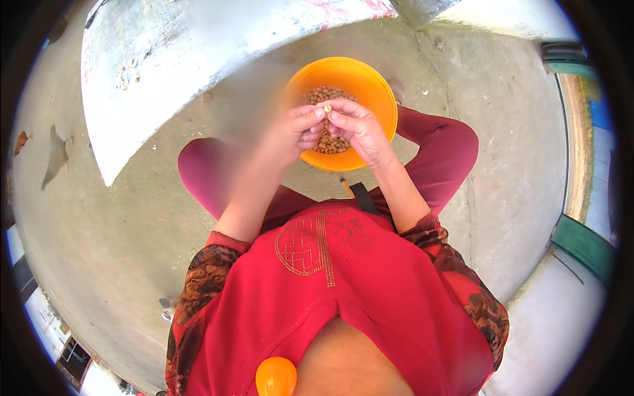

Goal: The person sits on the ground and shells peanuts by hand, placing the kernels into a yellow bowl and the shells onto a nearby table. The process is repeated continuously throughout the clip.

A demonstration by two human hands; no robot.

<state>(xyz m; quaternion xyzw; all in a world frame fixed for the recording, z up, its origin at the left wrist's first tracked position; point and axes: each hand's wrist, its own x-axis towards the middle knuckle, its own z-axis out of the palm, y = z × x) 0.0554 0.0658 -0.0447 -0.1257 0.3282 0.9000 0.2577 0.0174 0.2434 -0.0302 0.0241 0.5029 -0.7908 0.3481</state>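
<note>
Over the bucket, my left hand (305,126) and my right hand (358,124) meet at the fingertips. Pinched between both thumbs and forefingers is a small pale nut or seed (328,108). Below them stands a round orange-yellow plastic bucket (381,99), between my bent legs on the floor. Many brown nuts or seeds (331,94) cover part of its bottom; whether they are shelled I cannot tell. My hands hide the middle of the pile. A blurred patch lies over the left wrist and forearm.
A white woven sheet (163,84) lies at the upper left with several nuts (124,81) on it. Near my lap are a thin orange-brown stick (346,187) and a black strap (365,199). A dry leaf (21,142) rests on the concrete floor (124,237).
</note>
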